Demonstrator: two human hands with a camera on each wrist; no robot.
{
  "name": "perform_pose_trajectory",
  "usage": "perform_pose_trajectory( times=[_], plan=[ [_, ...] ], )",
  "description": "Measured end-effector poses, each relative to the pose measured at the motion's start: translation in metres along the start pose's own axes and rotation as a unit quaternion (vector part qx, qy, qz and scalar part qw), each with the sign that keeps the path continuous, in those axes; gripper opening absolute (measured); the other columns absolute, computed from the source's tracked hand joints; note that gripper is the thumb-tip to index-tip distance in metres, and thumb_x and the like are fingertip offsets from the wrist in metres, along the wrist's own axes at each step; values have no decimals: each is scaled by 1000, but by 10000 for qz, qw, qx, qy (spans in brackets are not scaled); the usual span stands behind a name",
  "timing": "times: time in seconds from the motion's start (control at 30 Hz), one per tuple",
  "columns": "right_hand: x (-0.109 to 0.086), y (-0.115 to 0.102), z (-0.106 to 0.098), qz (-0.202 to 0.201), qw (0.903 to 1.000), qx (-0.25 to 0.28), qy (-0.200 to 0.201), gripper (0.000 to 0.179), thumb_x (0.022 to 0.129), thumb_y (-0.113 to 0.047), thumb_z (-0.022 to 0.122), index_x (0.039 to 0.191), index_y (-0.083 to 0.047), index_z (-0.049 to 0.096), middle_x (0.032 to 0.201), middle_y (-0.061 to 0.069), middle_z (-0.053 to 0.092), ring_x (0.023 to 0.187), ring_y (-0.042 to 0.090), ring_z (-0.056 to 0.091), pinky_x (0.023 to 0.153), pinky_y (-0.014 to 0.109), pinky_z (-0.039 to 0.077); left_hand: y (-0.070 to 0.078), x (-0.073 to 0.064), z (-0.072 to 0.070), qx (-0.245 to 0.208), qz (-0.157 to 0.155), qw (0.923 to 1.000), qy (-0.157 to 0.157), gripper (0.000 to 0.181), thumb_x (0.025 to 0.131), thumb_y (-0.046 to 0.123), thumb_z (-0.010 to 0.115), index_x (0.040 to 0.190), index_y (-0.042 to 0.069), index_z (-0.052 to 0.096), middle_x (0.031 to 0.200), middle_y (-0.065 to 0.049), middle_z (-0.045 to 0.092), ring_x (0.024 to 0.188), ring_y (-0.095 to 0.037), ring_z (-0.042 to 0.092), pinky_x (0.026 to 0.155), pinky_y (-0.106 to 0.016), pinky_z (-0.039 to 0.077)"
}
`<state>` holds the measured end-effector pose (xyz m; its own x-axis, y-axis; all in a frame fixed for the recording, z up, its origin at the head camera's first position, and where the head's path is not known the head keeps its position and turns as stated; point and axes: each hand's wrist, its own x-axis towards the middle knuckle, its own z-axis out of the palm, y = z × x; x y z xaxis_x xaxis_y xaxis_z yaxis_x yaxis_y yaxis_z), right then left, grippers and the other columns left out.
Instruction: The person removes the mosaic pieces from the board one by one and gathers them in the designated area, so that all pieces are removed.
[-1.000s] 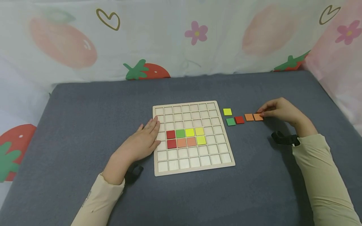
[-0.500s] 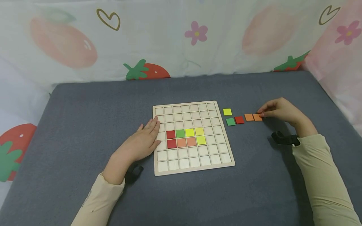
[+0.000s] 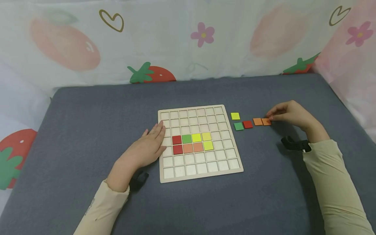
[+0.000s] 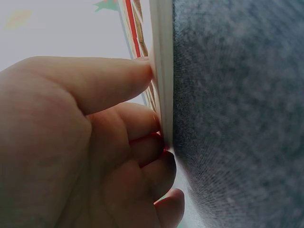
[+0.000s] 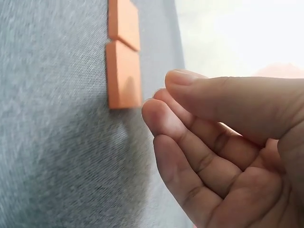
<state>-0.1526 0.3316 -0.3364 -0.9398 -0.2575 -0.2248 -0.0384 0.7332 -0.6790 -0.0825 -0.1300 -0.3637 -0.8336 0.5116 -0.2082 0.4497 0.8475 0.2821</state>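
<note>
My left hand (image 3: pixel 147 148) rests flat with straight fingers on the left edge of a wooden grid board (image 3: pixel 201 175). In the left wrist view, its thumb and fingertips (image 4: pixel 142 118) lie against the board's side (image 4: pixel 164 71). Two rows of coloured tiles fill the board's middle, among them a red tile (image 3: pixel 177 149) and a green tile (image 3: pixel 186 139). My right hand (image 3: pixel 295 114) hovers by the right end of two orange tiles. The right wrist view has its relaxed fingertips right beside the nearer orange tile (image 5: pixel 124 78), nothing pinched between them.
Right of the board lie a loose yellow tile (image 3: pixel 235 116), a green tile (image 3: pixel 239 126) and a red tile (image 3: pixel 247 124). A dark grey cloth (image 3: pixel 102 111) covers the table, and a printed curtain (image 3: pixel 229 39) hangs along its back edge.
The right-hand orange tile has slid slightly left, towards the other orange tile. Both hands keep nearly the same pose, and the head view has shifted a little.
</note>
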Motion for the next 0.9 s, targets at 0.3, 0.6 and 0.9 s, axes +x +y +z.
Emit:
perform_pose_trajectory(
  times=[0.3, 0.6, 0.9],
  plan=[
    [-1, -16, 4, -210, 9998, -20, -5, 23, 89, -8, 65, 106, 7, 67, 95, 10, 70, 81, 1, 59, 72, 19, 49, 0, -1, -1, -5, 13, 10000, -16, 62, 99, 22, 49, 145, -10, 23, 154, -23, 12, 142, -34, 13, 111, -52, 17],
    [-1, -32, 12, -364, 9993, -18, -7, 21, 88, -5, 65, 105, 6, 67, 94, 10, 70, 80, 4, 62, 70, 23, 50, 1, 1, 1, -63, -60, 9999, -91, 64, 98, 24, 49, 146, -8, 20, 155, -20, 9, 142, -33, 11, 111, -52, 15],
    [0, -47, 22, -648, 9977, 104, -187, 22, 89, -9, 66, 105, 6, 67, 97, 15, 70, 83, 10, 64, 68, 27, 50, 0, 1, 0, -22, -56, 10000, -72, 65, 98, 24, 49, 146, -8, 20, 155, -21, 8, 142, -33, 10, 111, -52, 15]
  ],
)
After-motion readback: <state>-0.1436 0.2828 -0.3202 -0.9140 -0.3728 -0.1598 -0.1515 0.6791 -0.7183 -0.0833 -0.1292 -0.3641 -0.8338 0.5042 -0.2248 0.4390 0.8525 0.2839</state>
